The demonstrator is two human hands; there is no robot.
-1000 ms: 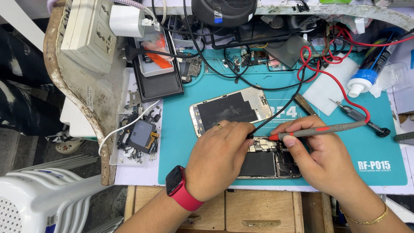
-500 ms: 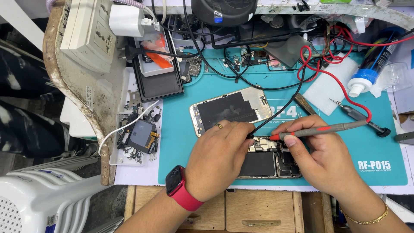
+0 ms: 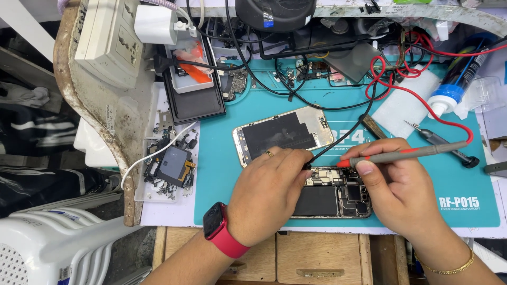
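While both hands work over it, the scene reads as follows.

Surface: a teal repair mat (image 3: 237, 174) covers the bench (image 3: 174, 216), which has a worn, chipped left edge and wooden drawer fronts below.
Task's thing: an opened phone chassis (image 3: 330, 198) lies on the mat near its front edge, between the two hands, with a dark battery and circuit board exposed.
Left hand: the left hand (image 3: 269, 195) rests on the chassis's left part, a ring on one finger and a red smartwatch (image 3: 216, 227) on the wrist; its grip is pressed together, pinching a black probe tip (image 3: 307, 165) at the chassis's upper edge.
Right hand: the right hand (image 3: 401, 184) wears a gold bracelet; its grip pinches a grey and red test probe (image 3: 406, 154) lying nearly level, red tip toward the board.
Beside: a detached phone screen (image 3: 282, 134) lies face down just above the hands.
Mat's right: a small screwdriver (image 3: 441, 142) and a white cloth (image 3: 404, 108).
Back of bench: black and red leads tangle beneath a black round device (image 3: 274, 11); a blue and white bottle (image 3: 454, 79) leans at the right.
Left side: a white power strip (image 3: 111, 39), a black tray (image 3: 193, 95) and loose phone parts on a white tray (image 3: 169, 163).
Room: white plastic chairs (image 3: 53, 248) stand stacked at lower left beside dark clutter.
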